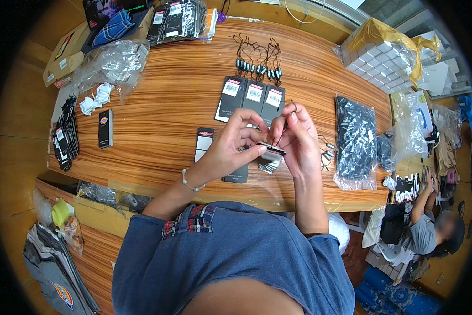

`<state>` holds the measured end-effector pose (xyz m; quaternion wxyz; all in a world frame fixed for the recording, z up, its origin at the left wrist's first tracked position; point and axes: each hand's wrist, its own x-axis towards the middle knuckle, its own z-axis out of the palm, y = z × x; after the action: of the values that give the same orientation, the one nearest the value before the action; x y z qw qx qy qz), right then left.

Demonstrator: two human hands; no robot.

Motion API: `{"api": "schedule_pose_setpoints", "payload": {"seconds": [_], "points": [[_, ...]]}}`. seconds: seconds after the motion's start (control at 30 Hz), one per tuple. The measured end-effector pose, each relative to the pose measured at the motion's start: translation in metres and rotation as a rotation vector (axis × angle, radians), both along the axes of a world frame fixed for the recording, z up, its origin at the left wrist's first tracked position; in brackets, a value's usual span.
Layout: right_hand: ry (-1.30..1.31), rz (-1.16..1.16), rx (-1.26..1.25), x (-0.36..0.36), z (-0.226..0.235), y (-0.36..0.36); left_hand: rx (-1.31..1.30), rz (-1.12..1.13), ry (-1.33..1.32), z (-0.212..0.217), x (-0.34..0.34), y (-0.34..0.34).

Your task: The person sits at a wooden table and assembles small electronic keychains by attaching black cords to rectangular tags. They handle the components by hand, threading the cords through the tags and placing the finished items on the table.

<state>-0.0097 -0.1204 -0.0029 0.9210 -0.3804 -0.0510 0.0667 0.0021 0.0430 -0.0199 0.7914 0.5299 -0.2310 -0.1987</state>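
Note:
My left hand [236,144] pinches the edge of a small stack of dark hang tags [271,153] held just above the wooden table [162,105]. My right hand [298,137] grips the same stack from the right, its fingertips holding a thin black string loop [292,105] that sticks up. Three dark tags with white labels [253,97] lie in a row beyond my hands. Several black strings with small barrel ends [258,63] lie farther back. More loose strings [327,152] rest just right of my right hand.
A clear bag of dark items [355,142] lies right of my hands. Tag stacks [65,139] sit at the left edge, a single tag [105,128] nearby, crumpled plastic [110,65] and boxes at the back left. Another person [430,226] sits low at the right.

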Motion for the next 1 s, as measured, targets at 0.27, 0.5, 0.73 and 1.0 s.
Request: {"api": "schedule_pose_setpoints", "payload": {"seconds": [0.27,0.5,0.73,1.0], "points": [[0.004,-0.29,0.022,0.003,-0.008,-0.01,0.101,-0.174,0.113,-0.023,0.003,-0.004],[-0.087,-0.546,-0.051,0.002,0.002,0.005,0.12,-0.203,0.118,-0.023,-0.019,-0.03],[-0.189,-0.645,-0.099,0.011,0.003,0.01,0.003,-0.097,0.149,-0.028,-0.011,-0.035],[-0.144,-0.412,-0.346,0.099,0.021,0.004,0.335,0.193,-0.051,-0.004,0.107,0.016]]}}
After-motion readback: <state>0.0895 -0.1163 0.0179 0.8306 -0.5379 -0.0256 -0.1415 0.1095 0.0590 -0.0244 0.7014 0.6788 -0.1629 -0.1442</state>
